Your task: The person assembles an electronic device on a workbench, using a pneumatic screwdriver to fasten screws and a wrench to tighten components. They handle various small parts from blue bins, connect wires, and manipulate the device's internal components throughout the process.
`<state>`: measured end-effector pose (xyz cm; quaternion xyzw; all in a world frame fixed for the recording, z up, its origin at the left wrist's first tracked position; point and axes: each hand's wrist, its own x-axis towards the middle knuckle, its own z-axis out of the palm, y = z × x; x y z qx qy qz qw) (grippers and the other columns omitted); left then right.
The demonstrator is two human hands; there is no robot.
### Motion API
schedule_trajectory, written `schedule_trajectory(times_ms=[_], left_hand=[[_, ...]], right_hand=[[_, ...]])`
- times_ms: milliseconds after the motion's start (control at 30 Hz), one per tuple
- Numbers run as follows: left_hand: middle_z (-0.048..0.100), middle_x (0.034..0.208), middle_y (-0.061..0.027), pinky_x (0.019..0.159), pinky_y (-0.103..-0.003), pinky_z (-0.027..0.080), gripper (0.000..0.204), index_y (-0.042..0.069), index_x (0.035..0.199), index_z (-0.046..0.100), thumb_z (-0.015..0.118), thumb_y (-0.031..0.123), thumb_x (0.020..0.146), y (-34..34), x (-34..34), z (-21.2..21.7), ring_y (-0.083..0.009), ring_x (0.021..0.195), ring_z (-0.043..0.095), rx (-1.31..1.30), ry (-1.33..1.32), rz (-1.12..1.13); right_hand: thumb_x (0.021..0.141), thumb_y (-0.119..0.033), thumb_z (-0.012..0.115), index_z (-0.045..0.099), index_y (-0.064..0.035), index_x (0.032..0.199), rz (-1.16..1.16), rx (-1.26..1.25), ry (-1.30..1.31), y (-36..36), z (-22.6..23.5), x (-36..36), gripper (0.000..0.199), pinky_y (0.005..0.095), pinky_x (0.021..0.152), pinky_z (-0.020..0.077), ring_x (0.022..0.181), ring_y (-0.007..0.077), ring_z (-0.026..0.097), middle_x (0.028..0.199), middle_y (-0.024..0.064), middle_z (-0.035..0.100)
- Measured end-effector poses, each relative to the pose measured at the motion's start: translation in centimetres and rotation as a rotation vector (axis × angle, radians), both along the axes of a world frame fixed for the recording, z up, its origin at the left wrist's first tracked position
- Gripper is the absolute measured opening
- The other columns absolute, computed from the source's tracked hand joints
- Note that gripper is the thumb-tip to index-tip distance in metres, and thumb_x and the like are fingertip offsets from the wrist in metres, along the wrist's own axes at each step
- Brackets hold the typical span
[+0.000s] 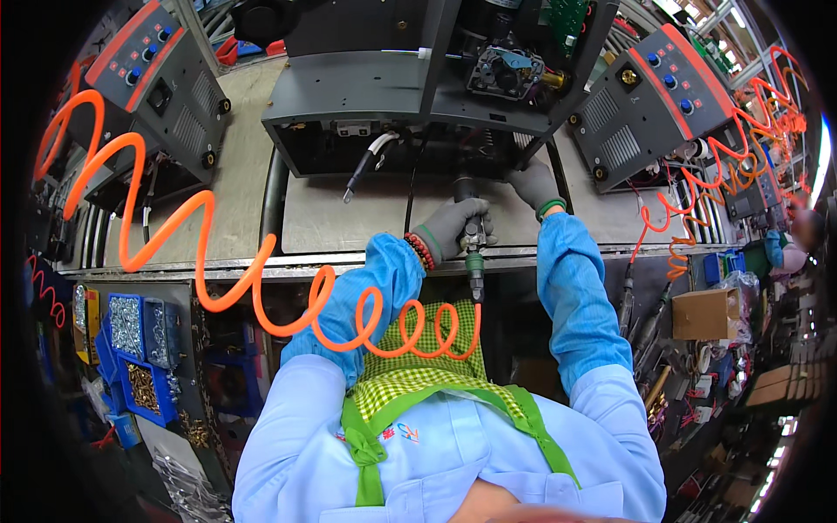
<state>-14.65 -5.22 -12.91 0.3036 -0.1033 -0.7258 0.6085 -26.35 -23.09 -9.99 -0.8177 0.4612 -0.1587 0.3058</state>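
Upper centre: open grey metal machine chassis point(366, 96), boxy, matte, wiring exposed, lying on workbench point(235, 174). Coiled orange air hose point(261, 288), glossy, feeding pneumatic screwdriver point(472, 228) at centre. Left hand point(455, 225), grey knit glove, clamped round screwdriver body. Right hand point(534, 185) pressed on chassis edge; closure unclear.

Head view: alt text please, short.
A person's gloved left hand grips an air screwdriver on an orange coiled hose, aimed into an open grey machine chassis that the gloved right hand steadies on the workbench.
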Motion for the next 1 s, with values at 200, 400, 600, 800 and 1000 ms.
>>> schedule_trajectory(times_ms=[200,400,600,800,1000], left_hand=[[0.061,0.081,-0.0089,0.074,-0.040,0.059,0.019,0.004,0.093,0.053,0.057,0.023,0.091,2.8,2.1,2.4,-0.0200,0.072,0.064,-0.081,0.004,-0.028],[0.061,0.076,-0.0080,0.068,-0.038,0.059,0.027,0.003,0.100,0.055,0.055,0.029,0.092,18.9,8.8,7.0,-0.0182,0.064,0.063,0.027,-0.100,-0.052],[0.062,0.073,-0.0031,0.059,-0.027,0.055,0.016,0.010,0.095,0.062,0.061,0.025,0.089,30.4,19.2,2.7,-0.0164,0.058,0.060,0.097,-0.201,0.690],[0.066,0.087,-0.0068,0.075,-0.031,0.055,0.019,0.002,0.094,0.060,0.067,0.018,0.085,30.2,30.5,-2.7,-0.0177,0.078,0.064,-0.124,-0.646,0.980],[0.063,0.086,-0.0066,0.072,-0.029,0.054,0.017,0.003,0.096,0.056,0.065,0.011,0.084,32.0,37.2,-2.6,-0.0163,0.077,0.061,0.481,-1.967,0.821]], right_hand=[[0.075,-0.031,0.066,0.063,-0.0051,0.114,0.008,-0.012,0.018,-0.1,0.3,0.8,0.047,0.0369,0.091,0.0479,0.105,0.0329,0.062,0.112,0.0178,0.066],[0.079,-0.043,0.063,0.062,-0.0007,0.110,0.234,-0.252,0.747,3.1,5.9,-1.9,0.053,0.0428,0.088,0.0476,0.102,0.0370,0.061,0.107,0.0248,0.065],[0.073,-0.023,0.061,0.065,-0.0068,0.074,1.123,-0.505,0.508,24.6,19.4,-0.5,0.017,0.0430,0.057,0.0501,0.073,0.0287,0.065,0.075,0.0136,0.064],[0.066,-0.020,0.061,0.065,-0.0038,0.070,1.136,-0.350,0.207,34.8,24.3,-3.4,0.018,0.0409,0.051,0.0463,0.064,0.0275,0.057,0.067,0.0131,0.058],[0.067,-0.020,0.060,0.064,-0.0037,0.069,0.738,-0.710,0.132,36.2,22.8,-8.7,0.017,0.0391,0.050,0.0455,0.062,0.0256,0.056,0.066,0.0127,0.057]])
